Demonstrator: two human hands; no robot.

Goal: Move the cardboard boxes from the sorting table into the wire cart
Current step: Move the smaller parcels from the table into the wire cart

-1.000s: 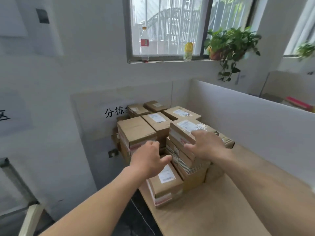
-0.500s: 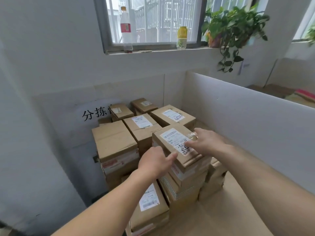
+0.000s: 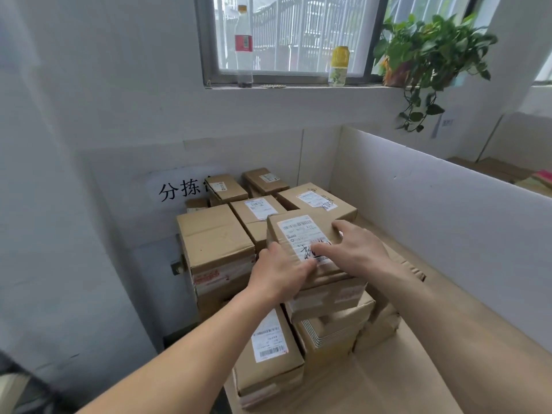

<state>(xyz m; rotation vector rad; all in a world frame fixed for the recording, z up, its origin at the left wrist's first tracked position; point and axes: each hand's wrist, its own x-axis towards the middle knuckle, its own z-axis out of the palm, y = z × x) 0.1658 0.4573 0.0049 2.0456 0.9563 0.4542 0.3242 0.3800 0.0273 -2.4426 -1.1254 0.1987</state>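
Several taped cardboard boxes are stacked at the far left end of the sorting table [image 3: 397, 383]. The top cardboard box [image 3: 294, 227], with a white shipping label and black handwriting, sits on the nearest stack. My left hand [image 3: 279, 273] grips its near left edge, thumb on top and fingers curled down over the front face. My right hand [image 3: 357, 249] rests on the box's top right part, thumb stretched across the label; it hides the box's right edge. The wire cart is not in view.
A larger box [image 3: 213, 237] stands just left of the held one, and a low labelled box [image 3: 268, 357] lies near the table's front. A white partition [image 3: 442, 210] walls the right side. Bottles and a plant [image 3: 427, 55] sit on the windowsill.
I have stepped closer and the view has tilted down. Both hands went from reaching toward the stack to resting on the top box, the left one closing over its near edge.
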